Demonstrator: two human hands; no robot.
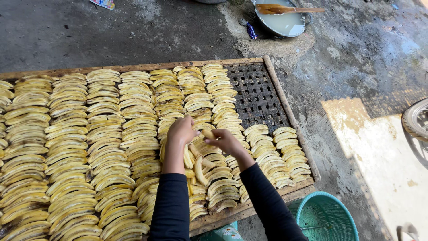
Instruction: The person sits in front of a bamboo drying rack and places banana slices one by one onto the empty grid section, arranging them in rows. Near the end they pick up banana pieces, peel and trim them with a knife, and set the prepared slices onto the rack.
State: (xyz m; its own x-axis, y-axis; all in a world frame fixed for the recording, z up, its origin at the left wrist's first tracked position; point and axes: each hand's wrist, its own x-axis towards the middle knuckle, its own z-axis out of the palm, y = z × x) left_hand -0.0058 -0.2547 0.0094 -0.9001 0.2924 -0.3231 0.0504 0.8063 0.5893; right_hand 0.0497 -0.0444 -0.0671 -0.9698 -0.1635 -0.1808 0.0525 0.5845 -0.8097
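Head view: a woven drying rack (261,96) with a wooden frame lies on rough concrete ground, and rows of peeled banana slices (107,147) cover nearly all of it in overlapping columns; only a patch of dark lattice at the upper right remains bare. Beyond the rack's far edge sits a metal basin (285,20) holding pale liquid, with a wooden paddle (290,9) laid across its rim. A teal plastic basket (327,216) stands at the near right corner of the rack, just beside the frame (its contents cannot be made out). Part of a wheel (417,118) shows at the right edge, well apart from the work. Nothing blocks the view of the hands; both black sleeves reach in from the bottom edge. The left hand (180,130) is held above the slices near the middle of the rack, fingers curled toward the right hand. The right hand (225,140) is pinched on one banana slice (207,133), which sits between the two hands just above the laid rows. Whether the left fingertips actually grip that slice cannot be told.
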